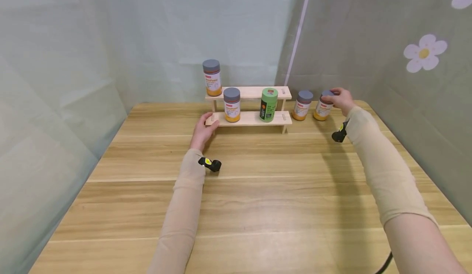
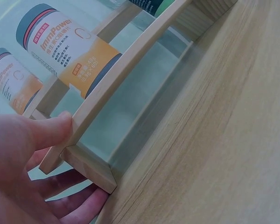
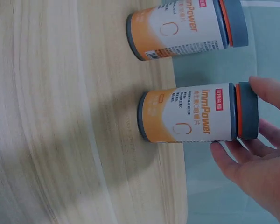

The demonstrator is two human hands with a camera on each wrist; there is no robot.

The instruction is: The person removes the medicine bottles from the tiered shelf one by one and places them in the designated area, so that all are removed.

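A two-tier wooden rack [image 1: 250,118] stands at the back of the table. It carries one orange-and-white bottle on the top shelf [image 1: 212,77], another on the lower shelf [image 1: 232,104], and a green bottle [image 1: 269,104]. Two more orange bottles stand on the table to the rack's right, the inner one [image 1: 302,105] and the outer one [image 1: 323,107]. My right hand [image 1: 338,97] holds the outer bottle [image 3: 191,119] by its grey lid, fingers [image 3: 242,156] curled round it. My left hand [image 1: 206,125] pinches the left end of the rack's lower shelf [image 2: 112,84], with the thumb [image 2: 51,130] on its front edge.
The wooden table [image 1: 258,200] stretches wide in front of the rack. Pale curtain walls close in on the left, back and right, the right one [image 1: 405,61] just behind the two loose bottles. A small camera sits on each wrist.
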